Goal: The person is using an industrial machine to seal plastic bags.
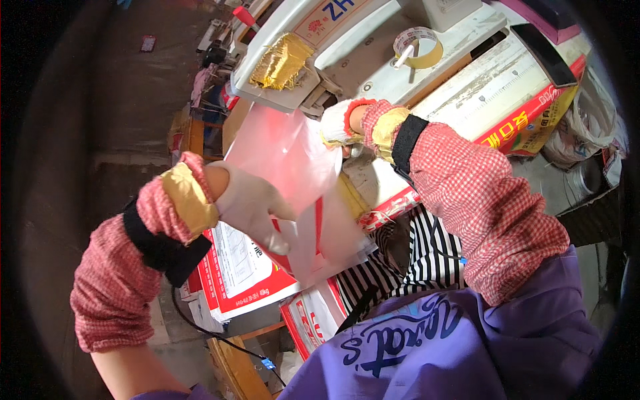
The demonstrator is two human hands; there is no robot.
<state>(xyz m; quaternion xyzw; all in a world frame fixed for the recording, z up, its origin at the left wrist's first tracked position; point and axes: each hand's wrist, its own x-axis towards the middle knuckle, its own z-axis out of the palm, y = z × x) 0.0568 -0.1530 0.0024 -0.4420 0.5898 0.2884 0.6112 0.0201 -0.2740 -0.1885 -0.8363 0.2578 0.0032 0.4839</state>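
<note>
A thin, translucent pinkish-white plastic bag (283, 150) with a red stripe hangs in front of the sewing machine (393, 43). My left hand (250, 203), in a white glove, lies against its left side, with thumb and fingertips apart. At the bag's upper right edge, beside the machine head, my right hand (341, 123) is closed in a white glove with a red cuff; its fingertips are mostly hidden. Below my left hand lies a stack of red-and-white printed bags (243, 280). Part of the plastic is smeared by motion.
A roll of tape (419, 48) rests on the machine, with a dark phone-like slab (543, 55) farther right. Yellow frayed cloth (283, 61) hangs on the machine's front. A wooden stool (240, 370) stands low on the left; a cable (200, 325) runs from my left wrist.
</note>
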